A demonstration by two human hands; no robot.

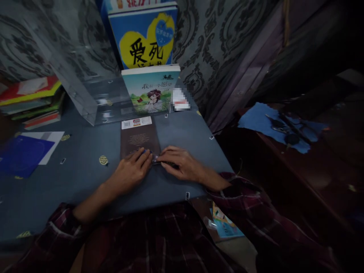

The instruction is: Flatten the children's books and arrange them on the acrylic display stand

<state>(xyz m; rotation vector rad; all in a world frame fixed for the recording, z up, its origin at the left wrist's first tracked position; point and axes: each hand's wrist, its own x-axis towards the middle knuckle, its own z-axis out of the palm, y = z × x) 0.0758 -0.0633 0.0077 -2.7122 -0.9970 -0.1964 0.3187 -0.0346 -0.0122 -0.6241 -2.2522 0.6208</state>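
Observation:
A dark brown book (139, 138) lies on the table, with a white barcode label along its far edge. My left hand (132, 167) rests over the near edge of the book, its fingers stretched out and lying flat. A small blue spot shows by its fingertips. At the book's near right corner is my right hand (182, 163), fingers curled and thumb brought toward them. Something small and shiny (155, 158) glints between the two hands, too small to name. What the right fingers pinch is hidden.
Behind the brown book, a clear acrylic stand (91, 110) holds a green-and-blue book (150, 91) and a blue-and-yellow book (145, 34). Stacked books (31, 98) and a blue sheet (27, 153) lie left. A blue cloth (264, 121) bearing dark tools lies right, beyond the table's edge.

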